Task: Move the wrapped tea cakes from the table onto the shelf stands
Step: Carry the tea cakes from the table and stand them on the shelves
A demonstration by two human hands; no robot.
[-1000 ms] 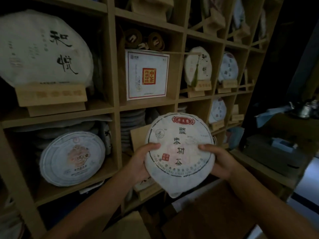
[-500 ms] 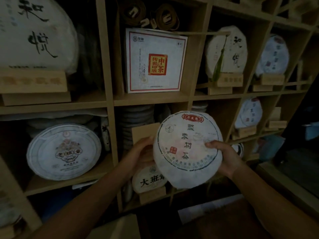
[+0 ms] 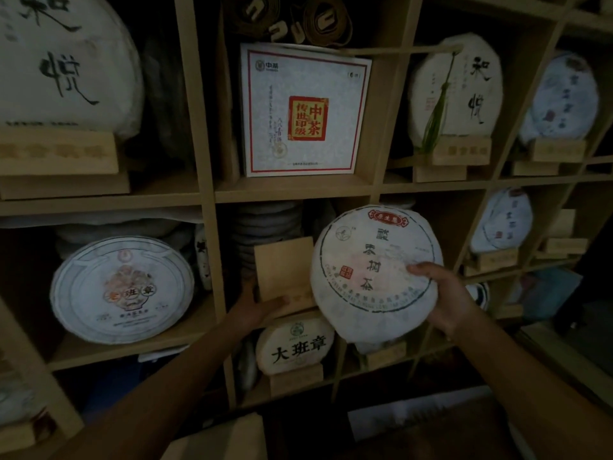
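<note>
The person stood close to the wooden shelf (image 3: 205, 194), midway through placing one cake. The right hand (image 3: 444, 300) was clamped on the lower right rim of the wrapped tea cake (image 3: 374, 270), thumb across its printed face, holding it upright in the air in front of the middle cubby, not yet resting on anything. At nine o'clock from the cake, the left hand (image 3: 255, 310) had closed around the foot of an empty wooden stand (image 3: 285, 273) in that cubby, seemingly steadying or straightening it. To my eye the next move called for lowering the cake's bottom edge into the stand's groove and leaning it back. Room looked tight: a stack of dark cakes (image 3: 265, 234) sat right behind the stand at twelve o'clock, the upright divider (image 3: 212, 260) stood near at nine, and the shelf board pressed just above the cake's top. At six o'clock, a labelled cake (image 3: 295, 346) occupied the cubby beneath.
</note>
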